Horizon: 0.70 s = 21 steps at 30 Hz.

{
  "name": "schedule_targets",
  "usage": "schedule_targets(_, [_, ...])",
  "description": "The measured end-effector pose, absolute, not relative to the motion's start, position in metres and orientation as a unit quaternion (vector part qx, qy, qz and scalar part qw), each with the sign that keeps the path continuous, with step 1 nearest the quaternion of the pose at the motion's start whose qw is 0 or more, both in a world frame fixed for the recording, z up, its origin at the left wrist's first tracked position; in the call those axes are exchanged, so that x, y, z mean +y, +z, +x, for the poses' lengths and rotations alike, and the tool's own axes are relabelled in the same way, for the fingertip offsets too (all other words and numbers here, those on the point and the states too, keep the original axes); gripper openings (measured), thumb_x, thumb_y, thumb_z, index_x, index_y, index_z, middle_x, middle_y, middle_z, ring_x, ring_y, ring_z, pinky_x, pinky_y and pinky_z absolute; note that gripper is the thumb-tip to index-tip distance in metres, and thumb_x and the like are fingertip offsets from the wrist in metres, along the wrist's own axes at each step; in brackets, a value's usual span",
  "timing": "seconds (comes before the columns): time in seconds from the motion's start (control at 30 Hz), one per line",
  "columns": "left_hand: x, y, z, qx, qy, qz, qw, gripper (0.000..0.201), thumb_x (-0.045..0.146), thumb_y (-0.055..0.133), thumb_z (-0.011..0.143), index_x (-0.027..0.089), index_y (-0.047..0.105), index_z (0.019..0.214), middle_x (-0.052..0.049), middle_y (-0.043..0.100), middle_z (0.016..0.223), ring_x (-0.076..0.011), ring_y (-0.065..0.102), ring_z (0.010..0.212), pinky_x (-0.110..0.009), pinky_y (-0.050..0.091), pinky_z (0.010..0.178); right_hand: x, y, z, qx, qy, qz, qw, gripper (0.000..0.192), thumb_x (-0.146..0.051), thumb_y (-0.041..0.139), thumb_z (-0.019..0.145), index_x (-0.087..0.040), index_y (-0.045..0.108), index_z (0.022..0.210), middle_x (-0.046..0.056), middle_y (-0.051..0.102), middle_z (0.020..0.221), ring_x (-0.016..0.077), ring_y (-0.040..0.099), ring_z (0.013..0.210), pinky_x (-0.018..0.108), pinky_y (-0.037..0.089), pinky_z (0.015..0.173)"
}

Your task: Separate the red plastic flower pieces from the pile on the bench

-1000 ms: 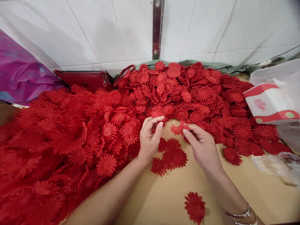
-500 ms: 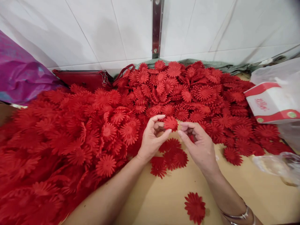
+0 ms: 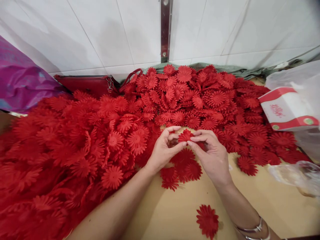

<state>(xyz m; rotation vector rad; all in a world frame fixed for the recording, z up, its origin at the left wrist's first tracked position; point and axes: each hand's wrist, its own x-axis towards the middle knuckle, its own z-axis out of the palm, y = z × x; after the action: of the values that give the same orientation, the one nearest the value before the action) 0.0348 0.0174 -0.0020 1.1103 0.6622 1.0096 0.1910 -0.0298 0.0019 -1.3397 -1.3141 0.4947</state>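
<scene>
Between my two hands is a red artificial flower (image 3: 185, 135) with pointed petals and a small dark centre. My left hand (image 3: 167, 146) pinches its left side between thumb and fingers. On its right edge, the thumb and fingers of my right hand (image 3: 211, 151) are closed too, the fingertips of both hands almost meeting. Part of another red piece shows in shadow behind the right fingers. Below the hands, several loose red flowers (image 3: 183, 166) lie overlapping on the tan table (image 3: 170, 213). A single red flower (image 3: 207, 220) rests nearer the front.
A large heap of red flowers (image 3: 115, 140) spreads over the left and back. Behind it are a red purse (image 3: 85, 85) and a white tiled wall (image 3: 140, 30). Purple fabric (image 3: 22, 76) stands at left; a red-white box (image 3: 287, 110) and clear plastic (image 3: 292, 175) lie at right.
My right hand has moved left and now grips the flower's right edge, where before it was apart. The held flower has tilted and shifted slightly right and down.
</scene>
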Motion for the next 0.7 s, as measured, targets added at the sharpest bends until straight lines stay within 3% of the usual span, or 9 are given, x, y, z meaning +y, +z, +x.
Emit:
schedule_targets(0.23, [0.022, -0.007, 0.035, 0.299, 0.445, 0.468, 0.702, 0.032, 0.033, 0.086, 0.075, 0.019, 0.067, 0.095, -0.002, 0.078, 0.089, -0.0142, 0.073, 0.081, -0.029, 0.055, 0.083, -0.03, 0.004, 0.19, -0.572, 0.173, -0.569, 0.564, 0.006, -0.023, 0.073, 0.087, -0.026, 0.069, 0.09, 0.006, 0.063, 0.114, 0.0239, 0.063, 0.112, 0.045, 0.05, 0.1])
schedule_targets(0.33, [0.023, -0.008, 0.036, 0.306, 0.45, 0.463, 0.7, 0.032, 0.035, 0.087, 0.074, 0.018, 0.067, 0.092, -0.001, 0.076, 0.084, -0.0124, 0.07, 0.076, -0.026, 0.054, 0.078, -0.032, 0.009, 0.188, -0.589, 0.152, -0.577, 0.544, 0.004, -0.022, 0.07, 0.089, -0.025, 0.068, 0.087, 0.007, 0.061, 0.116, 0.0237, 0.061, 0.114, 0.044, 0.049, 0.102])
schedule_targets(0.47, [0.023, -0.007, 0.036, 0.316, 0.441, 0.457, 0.705, 0.039, 0.036, 0.086, 0.075, 0.017, 0.066, 0.102, 0.0, 0.074, 0.083, -0.0107, 0.067, 0.073, -0.024, 0.052, 0.075, -0.035, 0.012, 0.185, -0.622, 0.109, -0.583, 0.511, 0.005, -0.023, 0.068, 0.091, -0.026, 0.069, 0.089, 0.005, 0.064, 0.106, 0.023, 0.062, 0.106, 0.044, 0.049, 0.099])
schedule_targets(0.6, [0.022, -0.004, 0.035, 0.316, 0.438, 0.466, 0.701, 0.05, 0.034, 0.084, 0.078, 0.018, 0.06, 0.119, 0.002, 0.072, 0.082, -0.0085, 0.065, 0.072, -0.021, 0.049, 0.075, -0.034, 0.007, 0.182, -0.562, 0.188, -0.574, 0.565, 0.026, -0.026, 0.071, 0.09, -0.028, 0.066, 0.115, 0.003, 0.069, 0.107, 0.0206, 0.066, 0.101, 0.041, 0.052, 0.096])
schedule_targets(0.7, [0.021, -0.002, 0.035, 0.314, 0.433, 0.477, 0.697, 0.05, 0.032, 0.083, 0.079, 0.019, 0.06, 0.122, 0.002, 0.072, 0.082, -0.0089, 0.065, 0.073, -0.021, 0.048, 0.074, -0.032, 0.003, 0.184, -0.524, 0.225, -0.588, 0.574, 0.028, -0.026, 0.073, 0.088, -0.026, 0.067, 0.115, 0.002, 0.071, 0.104, 0.0188, 0.067, 0.097, 0.036, 0.053, 0.092])
